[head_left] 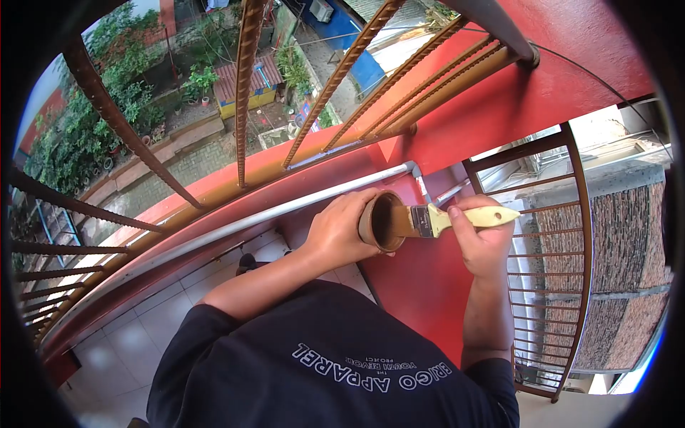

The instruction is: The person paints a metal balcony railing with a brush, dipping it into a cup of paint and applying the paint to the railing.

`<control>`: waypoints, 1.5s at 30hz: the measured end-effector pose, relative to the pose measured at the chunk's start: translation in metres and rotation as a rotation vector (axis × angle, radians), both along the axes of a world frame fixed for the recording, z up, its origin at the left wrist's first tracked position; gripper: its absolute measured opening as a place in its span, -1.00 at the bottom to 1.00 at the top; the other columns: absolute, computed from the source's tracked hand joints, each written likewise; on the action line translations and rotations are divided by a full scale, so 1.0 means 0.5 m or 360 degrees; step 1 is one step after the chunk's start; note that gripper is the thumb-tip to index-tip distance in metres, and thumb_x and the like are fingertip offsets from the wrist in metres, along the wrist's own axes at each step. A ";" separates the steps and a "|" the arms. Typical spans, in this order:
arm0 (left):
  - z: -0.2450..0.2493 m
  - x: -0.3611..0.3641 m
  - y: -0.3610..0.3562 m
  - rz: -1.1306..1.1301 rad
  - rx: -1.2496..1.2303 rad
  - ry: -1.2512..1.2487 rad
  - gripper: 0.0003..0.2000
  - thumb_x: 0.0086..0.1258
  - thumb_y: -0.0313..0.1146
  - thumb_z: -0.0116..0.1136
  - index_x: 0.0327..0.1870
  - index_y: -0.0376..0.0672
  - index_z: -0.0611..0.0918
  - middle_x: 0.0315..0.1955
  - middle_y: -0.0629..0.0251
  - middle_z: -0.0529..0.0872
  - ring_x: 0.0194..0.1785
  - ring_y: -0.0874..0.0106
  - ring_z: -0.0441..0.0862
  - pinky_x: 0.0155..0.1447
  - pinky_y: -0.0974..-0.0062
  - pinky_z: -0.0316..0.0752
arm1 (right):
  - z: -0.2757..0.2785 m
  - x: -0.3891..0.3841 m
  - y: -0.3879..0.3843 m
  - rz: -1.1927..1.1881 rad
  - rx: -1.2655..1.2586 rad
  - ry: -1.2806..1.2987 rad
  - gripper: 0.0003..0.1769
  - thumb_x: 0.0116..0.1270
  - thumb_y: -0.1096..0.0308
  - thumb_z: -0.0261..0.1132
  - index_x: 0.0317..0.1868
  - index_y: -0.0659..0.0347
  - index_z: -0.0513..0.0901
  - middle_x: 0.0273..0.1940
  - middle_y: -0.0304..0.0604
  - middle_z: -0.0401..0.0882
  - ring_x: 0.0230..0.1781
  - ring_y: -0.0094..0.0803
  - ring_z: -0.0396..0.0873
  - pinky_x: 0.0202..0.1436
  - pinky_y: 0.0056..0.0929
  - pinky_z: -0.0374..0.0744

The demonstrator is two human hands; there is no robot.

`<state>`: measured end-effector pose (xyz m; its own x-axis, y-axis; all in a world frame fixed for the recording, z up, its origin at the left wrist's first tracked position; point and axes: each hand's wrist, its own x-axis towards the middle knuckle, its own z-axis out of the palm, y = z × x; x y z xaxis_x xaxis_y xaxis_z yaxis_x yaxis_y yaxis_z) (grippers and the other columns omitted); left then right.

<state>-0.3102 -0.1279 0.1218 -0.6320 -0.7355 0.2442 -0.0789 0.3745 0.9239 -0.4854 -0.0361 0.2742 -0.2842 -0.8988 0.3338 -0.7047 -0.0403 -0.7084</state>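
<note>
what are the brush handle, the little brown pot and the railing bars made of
Flat paintbrush in the right hand: pale cream handle, matt, wood or plastic; shiny metal band at the bristles. Round brown pot in the left hand: smeared with paint, material unclear. Brown railing bars: ridged like steel rebar, painted.

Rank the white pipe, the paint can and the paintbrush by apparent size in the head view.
1. white pipe, by far the longest.
2-3. paint can in the left hand and paintbrush in the right hand look about alike: brush longer, can wider, so unranked.
</note>
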 end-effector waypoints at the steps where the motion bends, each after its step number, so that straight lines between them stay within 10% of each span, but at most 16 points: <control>1: 0.002 -0.001 0.001 0.0007 -0.0018 -0.0010 -0.13 -0.12 -0.17 0.65 0.33 0.06 0.44 0.18 0.26 0.62 0.29 0.14 0.55 0.29 0.17 0.53 | 0.004 -0.002 0.002 -0.0016 0.0012 0.0039 -0.95 0.25 0.61 0.40 -0.35 0.36 0.68 -0.42 -0.19 0.67 -0.41 -0.56 0.61 -0.35 -0.55 0.53; 6: 0.018 -0.008 0.004 0.0041 -0.0043 -0.0049 -0.15 -0.10 -0.16 0.63 0.33 0.06 0.45 0.19 0.26 0.62 0.29 0.14 0.55 0.28 0.17 0.54 | 0.022 -0.019 0.019 -0.0082 -0.0025 0.0060 -0.95 0.27 0.61 0.39 -0.34 0.36 0.67 -0.41 -0.18 0.67 -0.43 -0.52 0.65 -0.35 -0.55 0.57; 17: 0.057 -0.005 -0.001 0.0171 0.0032 0.0127 -0.11 -0.18 -0.13 0.73 0.28 -0.13 0.52 0.11 0.17 0.70 0.23 0.19 0.64 0.28 0.26 0.54 | -0.048 -0.212 0.034 -0.0587 -0.1279 -0.1486 -0.83 0.42 0.38 0.35 -0.10 0.29 0.61 -0.34 -0.08 0.70 -0.43 -0.36 0.71 -0.28 -0.38 0.74; 22: 0.016 0.024 0.018 0.0303 0.0105 0.0156 -0.11 -0.24 -0.23 0.77 0.24 -0.20 0.53 0.05 0.18 0.74 0.12 0.30 0.72 0.20 0.31 0.61 | 0.017 -0.311 -0.089 -0.0619 -0.1782 -0.1202 -0.77 0.40 0.49 0.38 0.00 0.42 0.62 -0.25 -0.05 0.72 -0.30 -0.40 0.74 -0.11 -0.44 0.75; 28: 0.025 0.073 0.042 0.0384 0.0236 0.0082 -0.14 -0.21 -0.58 0.71 0.24 -0.24 0.44 0.05 0.21 0.68 0.07 0.37 0.70 0.14 0.35 0.68 | 0.181 -0.403 -0.253 -0.0843 -0.1995 0.0631 -0.90 0.25 0.48 0.49 -0.29 0.34 0.75 -0.35 -0.10 0.76 -0.35 -0.31 0.73 -0.20 -0.39 0.63; 45: 0.068 0.053 0.078 0.0561 0.0224 -0.0004 -0.22 -0.17 -0.50 0.71 0.17 -0.24 0.50 -0.02 0.21 0.73 -0.01 0.41 0.73 0.04 0.40 0.67 | 0.046 -0.435 -0.330 -0.0811 -0.1853 0.0479 -0.93 0.22 0.48 0.48 -0.30 0.24 0.74 -0.41 -0.08 0.72 -0.41 -0.18 0.70 -0.32 -0.31 0.64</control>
